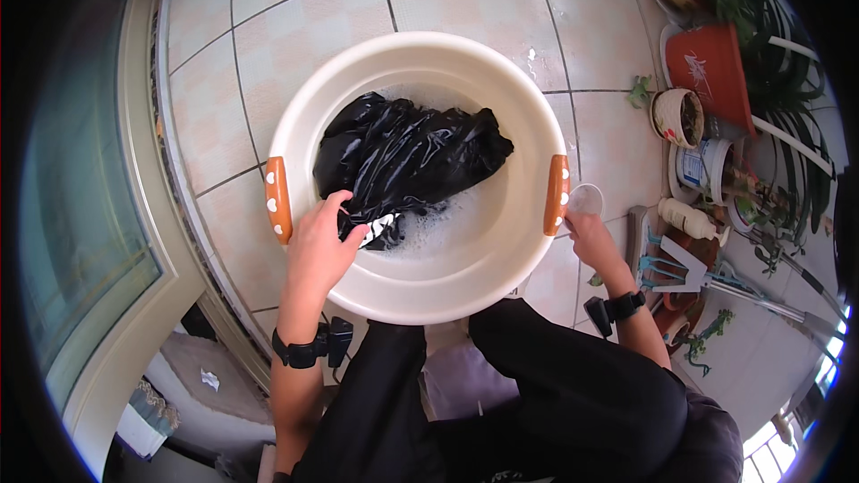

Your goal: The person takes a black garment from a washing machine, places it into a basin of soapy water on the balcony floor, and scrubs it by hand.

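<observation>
A cream plastic basin (429,312) with orange, heart-dotted handles stands on the floor before me. Soaked black fabric (409,147), shiny and bunched, lies in its sudsy water (449,228). My left hand (322,238) rests at the basin's lower left, thumb and fingers spread at the edge of the fabric, beside a black-and-white patterned part (379,229). Whether its fingertips pinch the fabric is hard to tell. Just outside the right handle, my right hand (590,238) is closed at the near edge of a small clear cup (586,201); its fingers are partly hidden.
Potted plants, a red planter (708,74), a white pump bottle (688,218) and a grey-and-blue long-handled tool (678,265) line the right wall. A framed glass door (100,181) is at left. Wet spots mark the floor tiles (470,0). My knees flank the basin's near side.
</observation>
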Demonstrator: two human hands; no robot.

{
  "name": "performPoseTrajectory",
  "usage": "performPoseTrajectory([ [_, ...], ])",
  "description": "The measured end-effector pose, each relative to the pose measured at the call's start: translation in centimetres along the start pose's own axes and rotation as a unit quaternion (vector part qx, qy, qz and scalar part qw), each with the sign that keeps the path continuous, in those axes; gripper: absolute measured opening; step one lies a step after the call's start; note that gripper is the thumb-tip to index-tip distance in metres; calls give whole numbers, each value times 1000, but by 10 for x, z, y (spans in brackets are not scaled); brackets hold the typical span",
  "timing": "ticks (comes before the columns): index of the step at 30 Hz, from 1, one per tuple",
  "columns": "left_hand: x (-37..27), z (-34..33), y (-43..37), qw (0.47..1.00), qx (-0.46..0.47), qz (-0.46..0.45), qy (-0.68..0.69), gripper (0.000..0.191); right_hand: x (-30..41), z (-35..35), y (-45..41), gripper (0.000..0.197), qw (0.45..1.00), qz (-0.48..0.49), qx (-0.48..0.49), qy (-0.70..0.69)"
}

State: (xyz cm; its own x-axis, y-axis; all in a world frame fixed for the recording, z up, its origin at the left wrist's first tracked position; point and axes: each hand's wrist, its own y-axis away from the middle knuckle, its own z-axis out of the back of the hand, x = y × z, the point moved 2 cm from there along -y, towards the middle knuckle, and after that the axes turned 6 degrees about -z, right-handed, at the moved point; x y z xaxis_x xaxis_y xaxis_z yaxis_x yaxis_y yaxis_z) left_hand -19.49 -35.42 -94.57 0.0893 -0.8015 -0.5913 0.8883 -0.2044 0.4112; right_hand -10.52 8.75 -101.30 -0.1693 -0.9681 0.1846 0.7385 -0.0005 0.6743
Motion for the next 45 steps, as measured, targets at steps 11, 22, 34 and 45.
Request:
performPoseTrajectory([
  [11,-7,0,-3,999,31,-2,20,43,16,9,1,54,987,19,-56,-152],
  [22,-2,-3,2,999,10,-28,18,42,3,18,-2,57,980,-35,-16,-194],
  [34,-5,-1,4,999,1,-33,35,40,6,22,-11,50,985,19,94,-145],
  [45,-4,2,2,999,-4,-32,32,42,-4,35,-5,40,970,7,-34,-241],
])
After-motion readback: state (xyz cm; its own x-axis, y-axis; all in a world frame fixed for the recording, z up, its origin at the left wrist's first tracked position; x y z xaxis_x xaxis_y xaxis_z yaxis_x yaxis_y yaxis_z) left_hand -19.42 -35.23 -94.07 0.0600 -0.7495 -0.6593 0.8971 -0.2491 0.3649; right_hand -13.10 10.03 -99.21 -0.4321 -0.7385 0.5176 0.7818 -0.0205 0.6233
